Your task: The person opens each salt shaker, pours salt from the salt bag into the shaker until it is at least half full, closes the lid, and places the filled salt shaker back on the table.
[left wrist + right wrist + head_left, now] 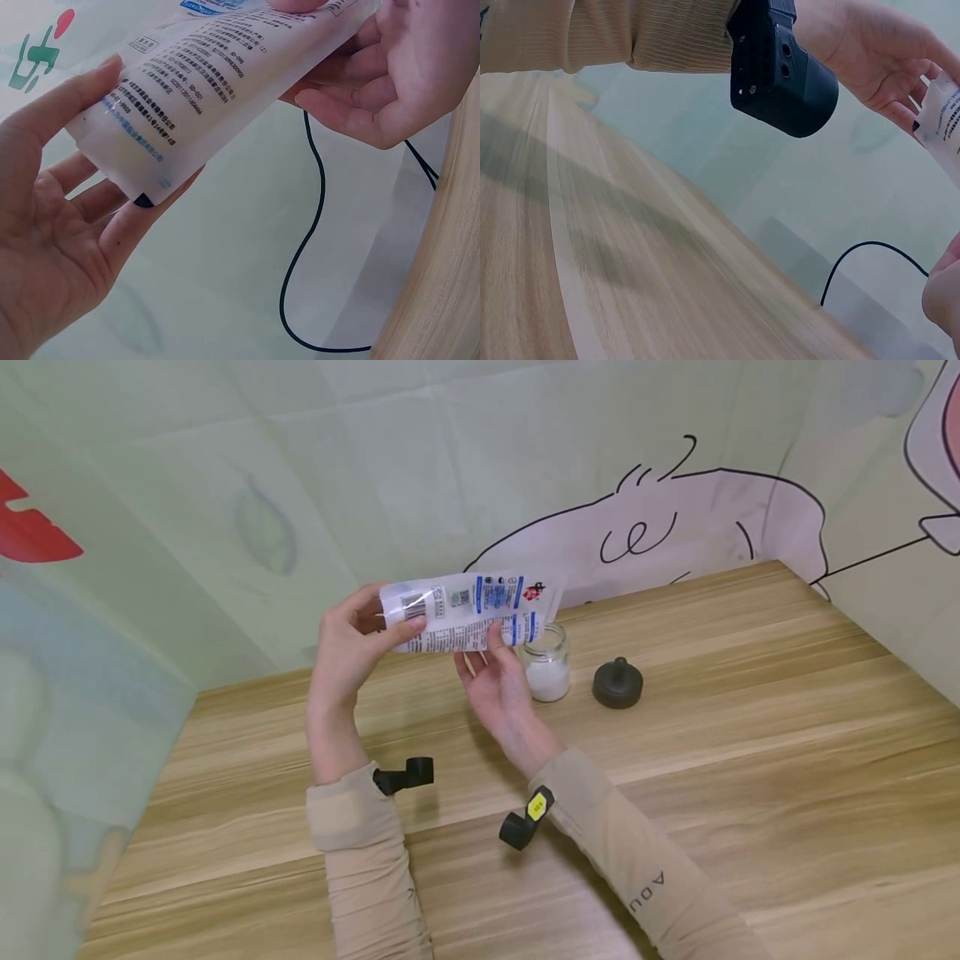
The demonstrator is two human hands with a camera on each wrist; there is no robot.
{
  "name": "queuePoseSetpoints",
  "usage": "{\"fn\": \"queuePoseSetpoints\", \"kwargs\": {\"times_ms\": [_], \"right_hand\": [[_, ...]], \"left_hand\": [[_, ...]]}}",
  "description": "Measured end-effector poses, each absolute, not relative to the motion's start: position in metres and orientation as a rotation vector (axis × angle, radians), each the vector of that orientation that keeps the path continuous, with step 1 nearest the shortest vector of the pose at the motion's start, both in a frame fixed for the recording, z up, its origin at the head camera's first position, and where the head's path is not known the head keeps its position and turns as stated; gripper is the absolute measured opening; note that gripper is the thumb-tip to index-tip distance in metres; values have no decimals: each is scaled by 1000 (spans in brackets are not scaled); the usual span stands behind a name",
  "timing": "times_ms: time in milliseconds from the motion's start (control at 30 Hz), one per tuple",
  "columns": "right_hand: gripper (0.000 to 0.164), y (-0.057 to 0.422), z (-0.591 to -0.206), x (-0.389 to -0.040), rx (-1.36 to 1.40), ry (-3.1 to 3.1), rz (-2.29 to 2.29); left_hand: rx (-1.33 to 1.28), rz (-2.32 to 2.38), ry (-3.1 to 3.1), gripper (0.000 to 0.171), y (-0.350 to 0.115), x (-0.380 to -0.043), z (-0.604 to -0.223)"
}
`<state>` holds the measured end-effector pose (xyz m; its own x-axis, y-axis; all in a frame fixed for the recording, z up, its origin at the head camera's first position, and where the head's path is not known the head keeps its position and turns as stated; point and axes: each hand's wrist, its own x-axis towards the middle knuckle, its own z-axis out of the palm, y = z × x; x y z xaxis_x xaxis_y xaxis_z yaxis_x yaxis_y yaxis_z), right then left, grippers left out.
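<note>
A white printed plastic pouch (457, 622) is held up above the table, lying nearly sideways. My left hand (345, 643) grips its left end, thumb on the printed face and fingers behind. Toward the other end, my right hand (501, 689) holds the pouch from below with the thumb on its front. The pouch's right end is by the mouth of a glass jar (547, 677) holding white contents, and hides part of the rim. In the left wrist view small dark print covers the pouch (180, 97); whether its right end is cut cannot be seen.
A dark lid (618, 683) with a knob lies on the wooden table (750, 735), right of the jar. Behind the table hangs a pale curtain (360, 485) with cartoon drawings. Each wrist carries a black camera mount (408, 774).
</note>
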<state>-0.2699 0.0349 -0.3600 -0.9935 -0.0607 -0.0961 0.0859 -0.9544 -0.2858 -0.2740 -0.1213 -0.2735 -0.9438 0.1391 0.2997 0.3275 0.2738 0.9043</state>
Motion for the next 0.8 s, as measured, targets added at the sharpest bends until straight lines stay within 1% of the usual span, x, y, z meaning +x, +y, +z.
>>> {"fn": "queuePoseSetpoints", "kwargs": {"times_ms": [267, 800], "right_hand": [[41, 35, -359, -269, 121, 455, -3026], [38, 35, -360, -269, 88, 493, -3019]], "left_hand": [[-438, -1744, -2376, 44, -121, -274, -273], [-426, -1749, -2383, 45, -123, -273, -272]]}}
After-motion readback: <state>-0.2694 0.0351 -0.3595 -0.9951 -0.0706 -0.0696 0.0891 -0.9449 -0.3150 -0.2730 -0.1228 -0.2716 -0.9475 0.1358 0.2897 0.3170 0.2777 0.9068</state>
